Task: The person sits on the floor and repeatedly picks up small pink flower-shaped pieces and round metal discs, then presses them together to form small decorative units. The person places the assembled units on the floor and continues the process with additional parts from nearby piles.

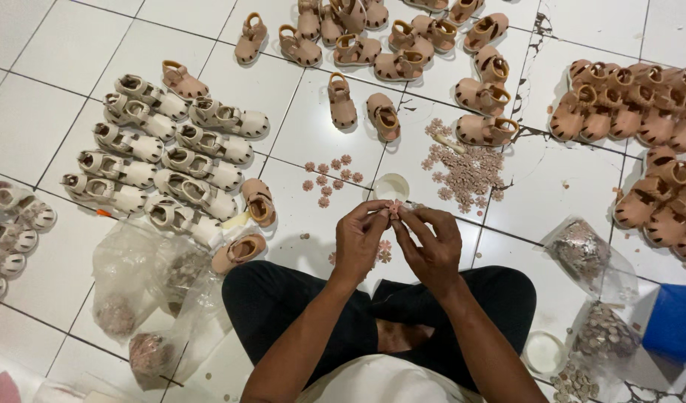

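Pink flower piece (pixel 393 209), tiny, sits pinched between the fingertips of my left hand (pixel 360 237) and right hand (pixel 432 242), both grips closed on it above my crossed legs. Just beyond it stands a small white cup (pixel 391 186) on the tiled floor (pixel 29 112). More pink flowers (pixel 468 173) lie scattered to the right, cream sandals (pixel 164 157) in rows to the left

Bare forearms, black trousers (pixel 283 306), pale top (pixel 380 380).
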Tool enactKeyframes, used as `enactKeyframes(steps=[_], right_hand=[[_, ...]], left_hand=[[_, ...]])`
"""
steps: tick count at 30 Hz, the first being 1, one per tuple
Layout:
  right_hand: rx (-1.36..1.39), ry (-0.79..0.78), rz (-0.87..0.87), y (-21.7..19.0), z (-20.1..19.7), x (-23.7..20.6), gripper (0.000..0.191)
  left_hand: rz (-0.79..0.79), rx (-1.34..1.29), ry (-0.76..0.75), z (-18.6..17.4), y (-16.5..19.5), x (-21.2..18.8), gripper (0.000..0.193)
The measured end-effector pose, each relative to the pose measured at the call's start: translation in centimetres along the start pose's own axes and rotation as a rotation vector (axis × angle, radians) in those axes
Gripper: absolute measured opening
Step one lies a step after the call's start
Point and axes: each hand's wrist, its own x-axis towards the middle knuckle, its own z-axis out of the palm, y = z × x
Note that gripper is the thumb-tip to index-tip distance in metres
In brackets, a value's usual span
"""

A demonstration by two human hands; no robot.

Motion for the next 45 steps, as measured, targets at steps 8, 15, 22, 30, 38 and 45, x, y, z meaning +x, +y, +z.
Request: enactKeyframes(steps=[8,15,22,30,38,45], right_hand=[[-0.042,-0.004,-0.079,-0.1,-0.7,0.0,0.037],[-0.063,-0.018,-0.069,-0.2,-0.9,-0.2,0.036],[-0.103,-0.030,-0.096,-0.1,-1.1,-0.3,0.037],[0.094,0.129,-0.028,-0.1,-3.4,-2.9,0.048],[0.039,0.079,0.512,7.5,-1.3,-6.2,0.042],[0.041,-0.303,0.848,11.8,3.3,-9.8,0.049]], left_hand=[[0.071,0.095,-0.017,0.8,1.9,-1.0,0.022],[0.031,0.116,-0.005,1.2,2.6,-1.5,0.022],[0.028,0.213,0.000,1.3,2.6,-1.7,0.023],[-0.093,-0.089,-0.019,0.0,0.0,-0.9,0.027],[-0.182,-0.150,-0.001,-1.1,-1.7,-1.0,0.028],[-0.196,-0.142,0.046,-2.5,-3.0,-0.9,0.029]])
